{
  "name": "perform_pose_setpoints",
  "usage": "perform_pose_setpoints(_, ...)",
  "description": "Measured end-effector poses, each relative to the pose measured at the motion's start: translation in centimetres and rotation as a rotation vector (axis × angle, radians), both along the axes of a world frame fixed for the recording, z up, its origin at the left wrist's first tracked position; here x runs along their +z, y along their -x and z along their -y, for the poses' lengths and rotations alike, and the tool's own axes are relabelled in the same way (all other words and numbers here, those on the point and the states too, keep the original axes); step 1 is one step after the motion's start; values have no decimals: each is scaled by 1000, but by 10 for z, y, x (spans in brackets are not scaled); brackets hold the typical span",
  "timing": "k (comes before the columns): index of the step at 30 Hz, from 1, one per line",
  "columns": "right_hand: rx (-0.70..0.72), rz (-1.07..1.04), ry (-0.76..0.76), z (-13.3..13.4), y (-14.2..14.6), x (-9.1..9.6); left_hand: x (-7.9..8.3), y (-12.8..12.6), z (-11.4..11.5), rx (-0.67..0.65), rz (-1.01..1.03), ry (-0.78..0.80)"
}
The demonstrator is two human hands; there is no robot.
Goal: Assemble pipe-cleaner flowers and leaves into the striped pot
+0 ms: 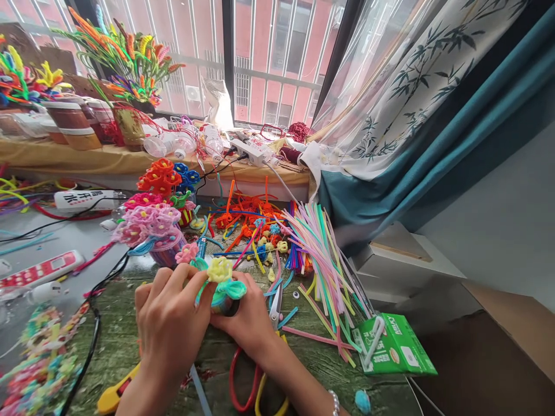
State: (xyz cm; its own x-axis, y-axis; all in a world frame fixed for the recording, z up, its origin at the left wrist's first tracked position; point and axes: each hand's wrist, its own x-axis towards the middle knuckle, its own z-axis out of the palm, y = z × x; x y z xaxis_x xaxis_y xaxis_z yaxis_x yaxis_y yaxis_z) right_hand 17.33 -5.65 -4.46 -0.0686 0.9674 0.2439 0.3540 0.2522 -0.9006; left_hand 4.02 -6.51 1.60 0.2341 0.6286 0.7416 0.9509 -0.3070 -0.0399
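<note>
Over the table (113,341), left hand (169,323) and right hand (247,320) both closed, gripping a yellow pipe-cleaner flower (219,269); scissors (275,306) lie just beside at three o'clock.

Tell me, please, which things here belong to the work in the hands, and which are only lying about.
In the work: left hand, right hand, yellow pipe-cleaner flower, scissors, loose pipe cleaners.
Lying about: green carton, power strip, plastic bottles.
</note>
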Motion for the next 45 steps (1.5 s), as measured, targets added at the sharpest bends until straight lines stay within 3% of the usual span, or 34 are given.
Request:
perform_pose_setpoints(10, -1, -27, 54, 0, -1, 2, -25, 3, 5, -186, 613, 136)
perform_pose_setpoints(15, -8, -17, 54, -1, -1, 1, -37, 4, -1, -175, 772, 190)
perform_pose_setpoints(25, 7, -70, 42, 1, -1, 3, -22, 12, 3, -84, 693, 270)
perform_pose_setpoints(31, 23, -99, 41, -2, -2, 0, -16, 23, -14, -18, 507, 299)
perform_pose_setpoints(36, 34, -96, 3, -5, -2, 0, -16, 27, -22, -176, 447, 318)
perform_pose_setpoints(41, 53, -108, -7, -5, -3, -2, -21, 27, -20, -243, 402, 199)
perform_pose_setpoints(45, 40, -88, -3, -5, -3, -2, -23, 23, -17, -282, 435, 196)
